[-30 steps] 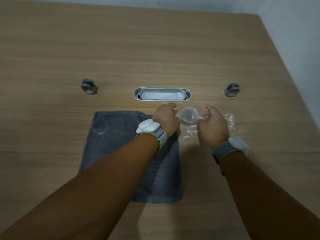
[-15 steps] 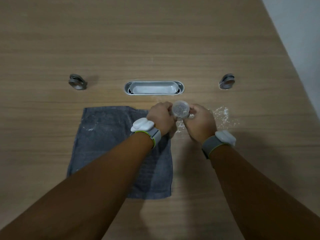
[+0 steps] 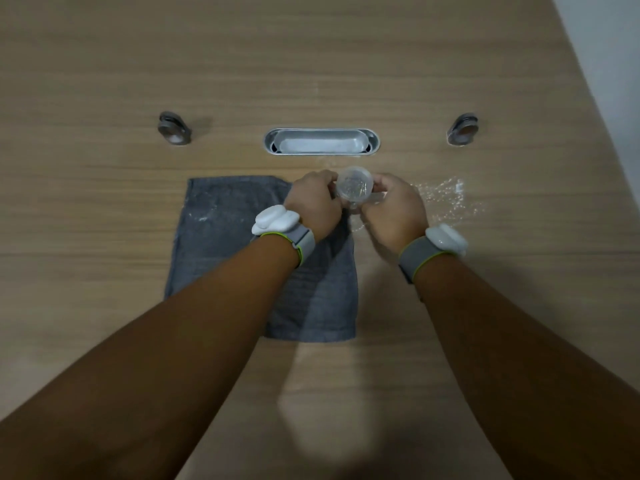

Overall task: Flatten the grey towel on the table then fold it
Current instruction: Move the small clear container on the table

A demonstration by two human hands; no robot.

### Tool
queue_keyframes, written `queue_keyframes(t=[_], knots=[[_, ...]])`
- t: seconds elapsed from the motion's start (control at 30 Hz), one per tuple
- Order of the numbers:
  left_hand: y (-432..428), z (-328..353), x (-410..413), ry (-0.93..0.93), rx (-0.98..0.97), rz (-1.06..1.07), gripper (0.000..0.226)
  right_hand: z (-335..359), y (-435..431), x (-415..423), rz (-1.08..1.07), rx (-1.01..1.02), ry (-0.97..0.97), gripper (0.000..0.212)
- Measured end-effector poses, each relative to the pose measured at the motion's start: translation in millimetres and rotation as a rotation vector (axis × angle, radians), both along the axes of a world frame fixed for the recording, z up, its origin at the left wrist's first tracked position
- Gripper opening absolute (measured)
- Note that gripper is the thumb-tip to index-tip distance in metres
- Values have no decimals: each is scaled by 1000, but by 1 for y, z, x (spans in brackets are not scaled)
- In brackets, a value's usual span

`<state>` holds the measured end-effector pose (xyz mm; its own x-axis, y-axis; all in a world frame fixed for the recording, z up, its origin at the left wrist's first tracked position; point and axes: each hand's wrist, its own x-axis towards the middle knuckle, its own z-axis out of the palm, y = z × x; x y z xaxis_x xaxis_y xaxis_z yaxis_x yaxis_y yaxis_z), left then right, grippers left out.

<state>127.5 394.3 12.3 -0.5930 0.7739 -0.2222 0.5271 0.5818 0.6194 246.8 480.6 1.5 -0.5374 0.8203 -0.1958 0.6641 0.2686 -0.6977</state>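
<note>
The left hand (image 3: 313,202) and right hand (image 3: 394,209) clasp a clear plastic cup (image 3: 353,187), while the grey cloth towel (image 3: 221,244) lies flat on the wooden desk (image 3: 104,64) at their eight o'clock, long axis twelve-to-six, left hand nearer.

The left grip (image 3: 313,202) and the right grip (image 3: 394,213) curl round a clear cup (image 3: 353,185) held between them, its mouth toward the camera, just by the far right corner of the grey towel (image 3: 221,244); the towel lies flat on the wooden worktop (image 3: 311,64), reaching from the cup toward 7 o'clock. White powder (image 3: 446,199) is scattered at 3 o'clock of the right grip; an oval metal recess (image 3: 321,142) sits at 12 o'clock of the cup, with round metal fittings at 10 o'clock (image 3: 173,128) and 2 o'clock (image 3: 462,129).
</note>
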Motion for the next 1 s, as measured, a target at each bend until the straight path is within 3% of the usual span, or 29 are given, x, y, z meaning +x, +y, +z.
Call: queue_keyframes(t=[0.33, 0.6, 0.8, 1.0], knots=[[-83, 17, -52, 26, 24, 83, 40, 13, -70, -58, 114, 35, 23, 38], [-173, 21, -138, 72, 0, 202, 39, 22, -155, -153, 213, 48, 57, 37], [-219, 11, -175, 25, -29, 245, 46, 10, -198, -196, 262, 61, -30, 30], [-250, -5, -208, 23, -80, 271, 39, -6, -229, -233, 291, 41, -82, 31]])
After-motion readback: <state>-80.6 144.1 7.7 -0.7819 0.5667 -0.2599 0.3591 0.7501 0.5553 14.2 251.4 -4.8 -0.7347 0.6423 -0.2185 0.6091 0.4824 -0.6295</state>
